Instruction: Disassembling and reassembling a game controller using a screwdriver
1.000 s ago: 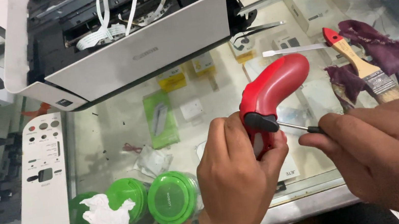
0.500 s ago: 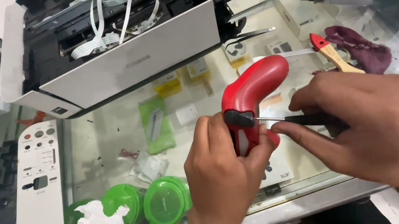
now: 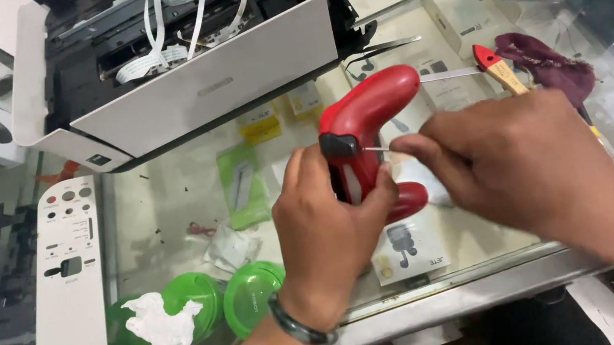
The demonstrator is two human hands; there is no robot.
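- left hand [image 3: 330,229] wrapped around red game controller [image 3: 363,121], held above glass surface [image 3: 161,207]
- right hand [image 3: 511,161] pinching thin screwdriver [image 3: 377,150], tip at controller
- controller long axis up-right
- opened printer [image 3: 182,62] behind; brush [image 3: 499,70], green lids [image 3: 248,299] around

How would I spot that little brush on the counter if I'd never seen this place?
Start at the big opened white printer at the back of the glass counter, then look right, past the red game controller. The brush lies beside a crumpled maroon cloth; only it has a pale wooden handle tipped red.
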